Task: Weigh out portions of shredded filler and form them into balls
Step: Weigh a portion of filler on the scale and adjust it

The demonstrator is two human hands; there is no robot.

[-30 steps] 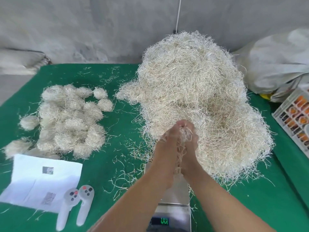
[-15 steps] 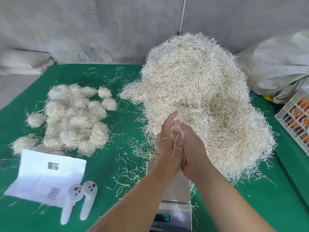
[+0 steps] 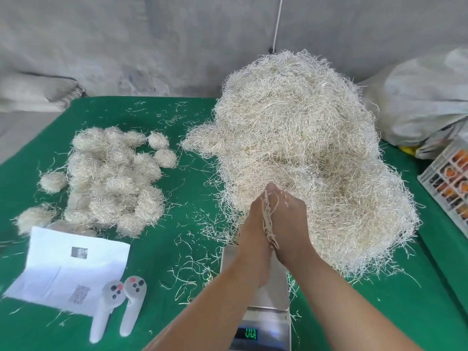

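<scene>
Work is running mid-batch: finished balls are massing at nine o'clock, the bulk heap is waiting at one o'clock, and both hands, left and right, are pressing a portion palm-to-palm above the scale at six o'clock.

A rough grey wall runs along the back, mottled and unpainted, with a thin white cable hanging straight down it to a dark spot just behind the table. The table is spread with green felt-like cloth from edge to edge, and the light on it is even and soft, with barely a shadow. Off its left far corner lies a slumped pale sack, and at the right a big crumpled white bag is heaped against the wall, beside the table's edge.
</scene>
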